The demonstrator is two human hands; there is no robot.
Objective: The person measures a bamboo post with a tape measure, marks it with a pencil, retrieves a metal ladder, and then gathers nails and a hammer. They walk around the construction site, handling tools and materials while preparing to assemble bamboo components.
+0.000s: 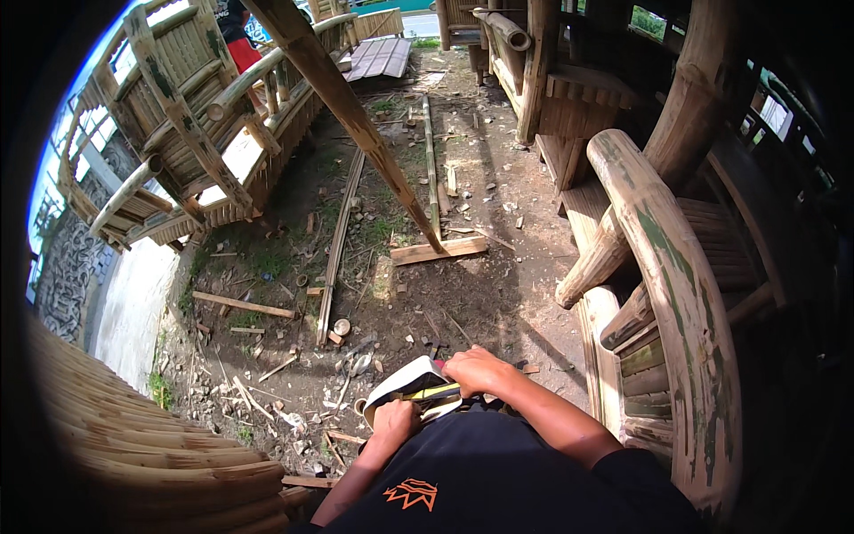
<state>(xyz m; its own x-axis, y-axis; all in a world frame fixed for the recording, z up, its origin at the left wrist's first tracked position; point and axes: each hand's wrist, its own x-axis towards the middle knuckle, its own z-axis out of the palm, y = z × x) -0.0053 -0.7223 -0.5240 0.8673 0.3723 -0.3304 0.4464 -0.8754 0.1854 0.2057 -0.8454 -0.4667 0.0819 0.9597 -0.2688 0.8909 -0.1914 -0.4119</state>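
Both my hands are close to my chest, low in the head view. My left hand [394, 420] grips the lower end of a small white case [411, 380] with a yellow and black tool inside it. My right hand [479, 370] lies over the case's right side, fingers curled onto it. The case is tilted and partly hidden by my hands. Below them is my black shirt.
A bamboo chair [669, 267] with a curved armrest stands at my right. A slanted wooden post [356, 120] rests on a flat board [439, 250] on the dirt. Bamboo furniture [191, 133] stands at left, bamboo slats [133, 427] curve at lower left, offcuts litter the ground.
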